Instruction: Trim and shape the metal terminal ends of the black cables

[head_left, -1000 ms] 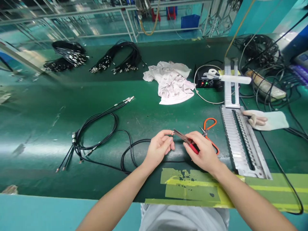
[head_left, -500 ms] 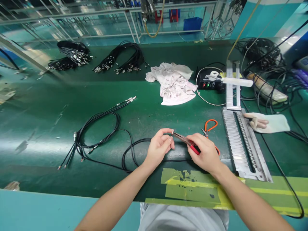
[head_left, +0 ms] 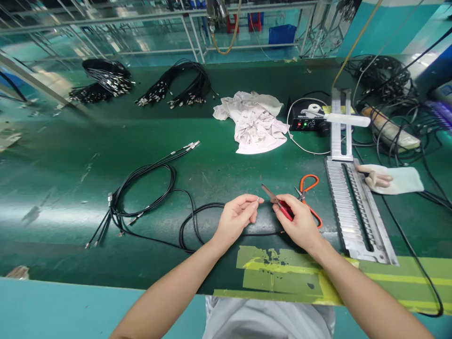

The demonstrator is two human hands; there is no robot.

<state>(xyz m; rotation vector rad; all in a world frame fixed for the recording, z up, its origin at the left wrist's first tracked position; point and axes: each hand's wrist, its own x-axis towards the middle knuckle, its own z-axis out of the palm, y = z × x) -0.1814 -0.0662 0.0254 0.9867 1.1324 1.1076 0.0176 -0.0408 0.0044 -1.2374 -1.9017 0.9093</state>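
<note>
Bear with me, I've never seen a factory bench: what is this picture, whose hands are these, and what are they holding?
This picture comes from a camera on the worker's head, looking down at their own bare hands over a green bench. The left hand pinches the metal-tipped end of a black cable; the right hand grips red-handled pliers, tip a little apart from that end. Orange-handled scissors lie beyond the right hand, a slotted metal rack and a glove to its right, a crumpled cloth, a control box and cable bundles farther back.
</note>
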